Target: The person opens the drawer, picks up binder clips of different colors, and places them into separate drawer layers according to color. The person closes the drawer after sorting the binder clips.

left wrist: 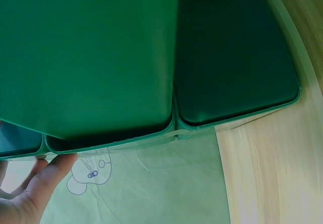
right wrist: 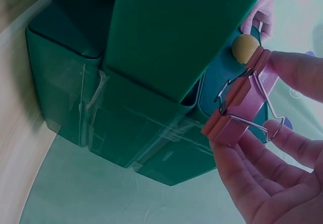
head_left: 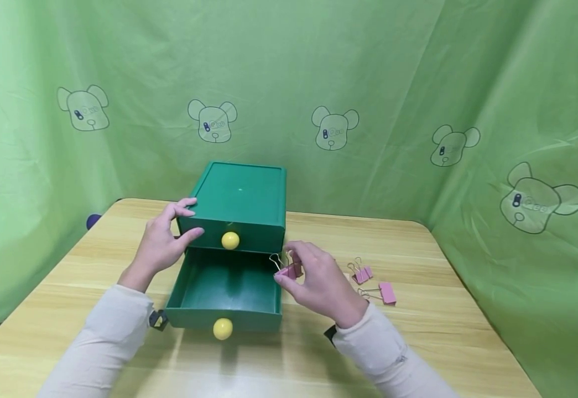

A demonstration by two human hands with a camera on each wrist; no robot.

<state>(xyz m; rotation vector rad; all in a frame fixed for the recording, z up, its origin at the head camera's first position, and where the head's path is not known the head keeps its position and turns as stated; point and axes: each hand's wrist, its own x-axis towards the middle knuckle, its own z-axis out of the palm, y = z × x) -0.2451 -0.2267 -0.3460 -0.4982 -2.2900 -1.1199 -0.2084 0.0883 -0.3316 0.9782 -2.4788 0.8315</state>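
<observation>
A green drawer cabinet (head_left: pixel 241 193) with yellow knobs stands on the table. Its middle drawer (head_left: pixel 194 319) is pulled out, and the part of its inside that shows is bare. My left hand (head_left: pixel 164 237) rests at the cabinet's upper left front corner, fingers spread and thumb along the top drawer's front. Between thumb and fingertips my right hand (head_left: pixel 323 282) pinches a pink binder clip (right wrist: pixel 237 108), its wire handles standing out. In the head view, this clip is beside the right wall of the pulled-out drawer.
Right of my right hand, a pink binder clip (head_left: pixel 363 275) and another pink binder clip (head_left: pixel 387 293) lie on the wooden table (head_left: pixel 443 309). A green curtain (head_left: pixel 279 72) with mouse faces hangs behind and to both sides.
</observation>
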